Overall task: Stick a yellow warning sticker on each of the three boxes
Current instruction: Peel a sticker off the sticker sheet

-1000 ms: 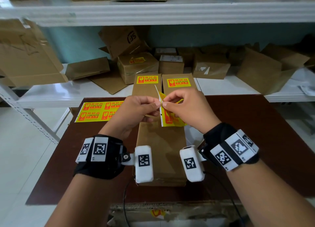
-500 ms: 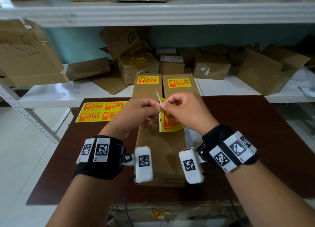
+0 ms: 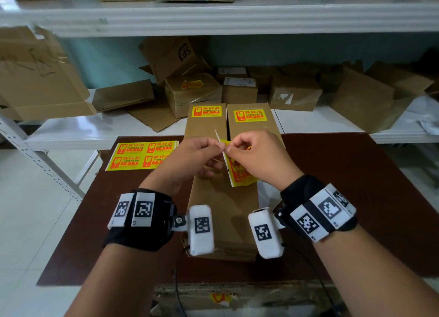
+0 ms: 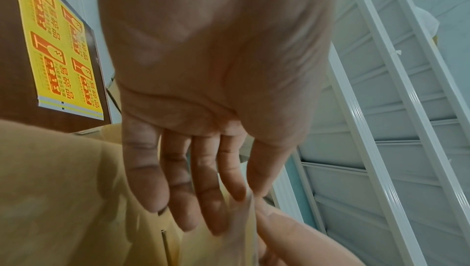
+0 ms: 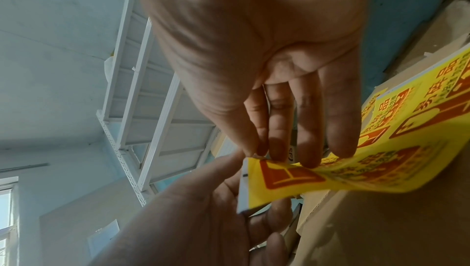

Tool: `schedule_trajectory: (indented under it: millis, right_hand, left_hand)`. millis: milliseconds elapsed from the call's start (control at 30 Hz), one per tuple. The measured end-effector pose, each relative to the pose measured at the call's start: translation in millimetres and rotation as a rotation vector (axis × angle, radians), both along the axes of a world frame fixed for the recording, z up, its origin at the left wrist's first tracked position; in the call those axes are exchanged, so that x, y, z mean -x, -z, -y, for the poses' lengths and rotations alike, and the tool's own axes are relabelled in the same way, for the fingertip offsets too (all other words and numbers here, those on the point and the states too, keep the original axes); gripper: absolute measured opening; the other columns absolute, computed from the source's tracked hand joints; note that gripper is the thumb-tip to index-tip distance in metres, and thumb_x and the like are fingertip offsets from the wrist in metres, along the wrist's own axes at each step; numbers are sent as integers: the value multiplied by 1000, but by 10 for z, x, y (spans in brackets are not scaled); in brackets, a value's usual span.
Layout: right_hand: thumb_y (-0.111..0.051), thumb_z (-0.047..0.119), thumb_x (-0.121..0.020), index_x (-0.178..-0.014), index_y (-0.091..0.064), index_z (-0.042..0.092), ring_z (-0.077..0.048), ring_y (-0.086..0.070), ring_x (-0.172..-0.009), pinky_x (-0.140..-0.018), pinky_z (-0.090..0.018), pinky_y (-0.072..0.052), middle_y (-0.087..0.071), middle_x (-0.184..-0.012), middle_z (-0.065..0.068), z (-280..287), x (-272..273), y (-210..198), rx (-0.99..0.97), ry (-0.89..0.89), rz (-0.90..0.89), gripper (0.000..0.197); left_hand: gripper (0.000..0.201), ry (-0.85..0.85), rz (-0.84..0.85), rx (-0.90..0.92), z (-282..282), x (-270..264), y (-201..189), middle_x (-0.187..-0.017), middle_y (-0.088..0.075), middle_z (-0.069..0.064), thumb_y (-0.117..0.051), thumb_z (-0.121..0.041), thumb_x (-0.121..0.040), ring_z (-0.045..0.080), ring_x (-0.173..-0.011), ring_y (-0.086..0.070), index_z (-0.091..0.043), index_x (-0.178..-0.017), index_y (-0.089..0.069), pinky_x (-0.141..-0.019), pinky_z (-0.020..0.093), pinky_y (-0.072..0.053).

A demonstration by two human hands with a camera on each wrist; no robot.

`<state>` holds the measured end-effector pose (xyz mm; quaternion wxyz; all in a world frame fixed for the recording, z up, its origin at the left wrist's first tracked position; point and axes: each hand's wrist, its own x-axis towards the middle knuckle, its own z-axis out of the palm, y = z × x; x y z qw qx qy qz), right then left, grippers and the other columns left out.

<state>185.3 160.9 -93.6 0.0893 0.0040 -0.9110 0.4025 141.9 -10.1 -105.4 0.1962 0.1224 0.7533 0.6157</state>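
Head view: left hand (image 3: 202,155) pinches the backing, right hand (image 3: 254,157) pinches the yellow sticker (image 3: 240,174), peeling above the bare third box (image 3: 223,212). Two boxes look labelled. Next: free it, press flat on top.

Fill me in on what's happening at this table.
A person is labelling cardboard boxes with yellow warning stickers. Both hands work a small sticker sheet held above the near box: the left hand pinches the white backing at its top corner, and the right hand pinches the yellow sticker beside it, apparently peeling it off. The two far boxes already carry stickers, the left one and the right one. The near box shows none yet. A spare sticker sheet lies on the brown table.
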Motion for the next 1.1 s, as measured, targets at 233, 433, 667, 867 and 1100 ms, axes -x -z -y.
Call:
schedule_trajectory:
  millis: [233,433,667,867,1100]
  right_hand:
    - [-69,32,-92,-83,-76,24,-3,-59,-66,-56,-18,-42,-67,-71,8,10,6,16,-10,3,8,14]
    - [-69,29,-92,-93,-77,22,-6,-61,-69,-64,-24,-49,-67,-72,7,8,8,3,49,-34,59,11]
    - [-70,41,-91,-89,-79,26,-15,-70,-86,-78,-40,-61,-76,-84,1,18,-14,-29,98,-36,97,17]
    - [-74,42,-89,-89,-77,21,-19,-71,-82,-71,-38,-60,-75,-81,-3,12,-10,-30,66,-53,99,22]
    - [-75,38,-89,-84,-76,22,-13,-69,-73,-64,-30,-55,-73,-74,2,-9,27,20,45,-40,73,17]
  left_hand:
    - [15,5,-13,23,9,20,22,-90,-75,7,-59,-27,-99,16,-83,-70,-18,-92,-69,-71,32,-54]
    - [14,18,-40,18,22,16,17,-88,-73,6,-62,-23,-97,17,-84,-69,-19,-87,-70,-68,29,-54]
    - [10,10,-74,48,27,6,-1,-87,-72,7,-63,-19,-96,17,-82,-69,-14,-91,-68,-64,27,-53]
    - [11,27,-104,89,14,-24,-13,-80,-69,3,-59,-16,-99,12,-76,-67,-14,-89,-63,-64,26,-53]
    - [14,-7,-89,141,-8,-24,-26,-87,-73,5,-59,-23,-99,12,-79,-69,-13,-95,-67,-70,31,-54]
